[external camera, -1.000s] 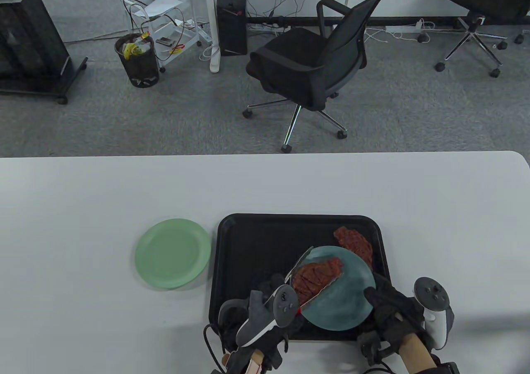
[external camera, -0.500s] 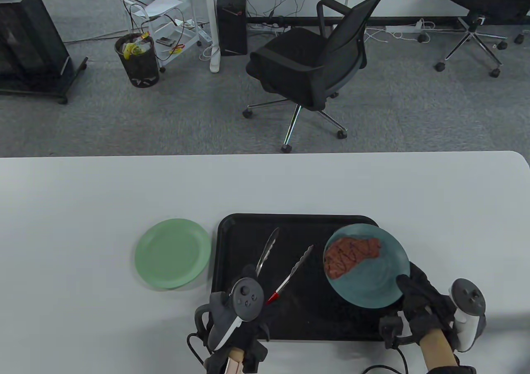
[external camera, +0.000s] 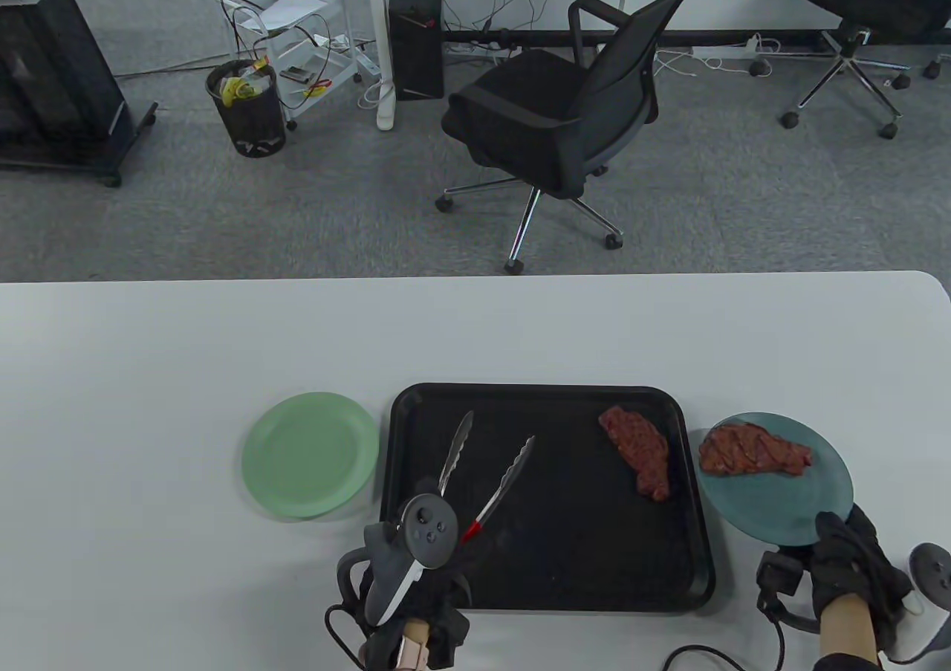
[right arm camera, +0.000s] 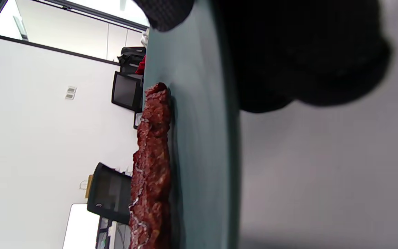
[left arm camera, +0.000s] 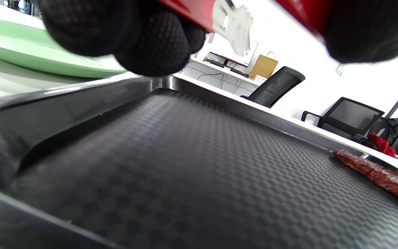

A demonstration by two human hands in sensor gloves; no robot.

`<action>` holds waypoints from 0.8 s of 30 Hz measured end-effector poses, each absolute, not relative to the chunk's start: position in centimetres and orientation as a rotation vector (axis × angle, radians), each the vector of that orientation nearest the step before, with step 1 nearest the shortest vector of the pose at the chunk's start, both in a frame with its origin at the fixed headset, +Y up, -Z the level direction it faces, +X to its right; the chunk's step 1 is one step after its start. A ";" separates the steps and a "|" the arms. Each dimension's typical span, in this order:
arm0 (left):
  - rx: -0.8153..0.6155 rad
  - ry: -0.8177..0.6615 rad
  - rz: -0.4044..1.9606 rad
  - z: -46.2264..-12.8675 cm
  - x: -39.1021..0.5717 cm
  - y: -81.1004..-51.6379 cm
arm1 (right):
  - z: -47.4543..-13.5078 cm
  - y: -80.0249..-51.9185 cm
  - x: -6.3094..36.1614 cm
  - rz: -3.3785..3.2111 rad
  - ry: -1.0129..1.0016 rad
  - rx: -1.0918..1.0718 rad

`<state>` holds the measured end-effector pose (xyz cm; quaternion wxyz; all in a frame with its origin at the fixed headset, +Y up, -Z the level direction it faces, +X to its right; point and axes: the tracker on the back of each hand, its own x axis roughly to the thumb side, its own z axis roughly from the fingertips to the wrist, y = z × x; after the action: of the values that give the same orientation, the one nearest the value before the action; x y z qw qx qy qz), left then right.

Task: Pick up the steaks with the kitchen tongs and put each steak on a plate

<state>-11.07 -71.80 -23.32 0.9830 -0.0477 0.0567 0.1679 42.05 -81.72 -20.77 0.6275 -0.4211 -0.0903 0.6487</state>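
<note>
My left hand (external camera: pixel 416 582) grips the red handles of the metal tongs (external camera: pixel 487 474), whose arms stand spread and empty over the black tray (external camera: pixel 550 552). One steak (external camera: pixel 637 452) lies at the tray's far right, also seen low in the left wrist view as a steak (left arm camera: pixel 378 174). My right hand (external camera: pixel 847 559) pinches the near rim of the teal plate (external camera: pixel 787 507), right of the tray. A second steak (external camera: pixel 752 449) lies on that plate; in the right wrist view this steak (right arm camera: pixel 150 162) rests on the plate (right arm camera: pixel 199 138).
An empty green plate (external camera: pixel 308 453) sits on the white table (external camera: pixel 475 329) just left of the tray. Beyond the table's far edge stand an office chair (external camera: pixel 565 114) and a bin (external camera: pixel 247 110) on the carpet.
My right hand has carried the teal plate with its steak off the tray to the table at the right, uncovering the other steak. The tongs let go of the steak and drew back left.
</note>
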 end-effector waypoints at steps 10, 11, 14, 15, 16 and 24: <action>-0.126 0.149 0.320 -23.5 -11.6 -72.5 | -20.9 -81.1 42.4 1.710 -0.146 -1.144; -0.129 0.151 0.318 -23.5 -11.6 -72.5 | -21.1 -80.8 42.2 1.793 -0.119 -1.178; -0.136 0.158 0.314 -23.5 -11.7 -72.6 | -21.6 -79.9 41.4 2.044 -0.029 -1.259; -0.139 0.158 0.313 -23.5 -11.7 -72.7 | -21.7 -79.7 41.1 2.111 -0.011 -1.273; -0.141 0.159 0.311 -23.6 -11.7 -72.7 | -22.0 -79.4 40.7 2.203 0.018 -1.291; -0.150 0.178 0.314 -23.6 -12.0 -72.8 | -23.1 -77.9 37.8 2.756 0.203 -1.314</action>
<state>-11.99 -72.84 -23.57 0.9810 -0.0744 0.0883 0.1559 37.78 -77.95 -23.08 0.0410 -0.4290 0.0663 0.8999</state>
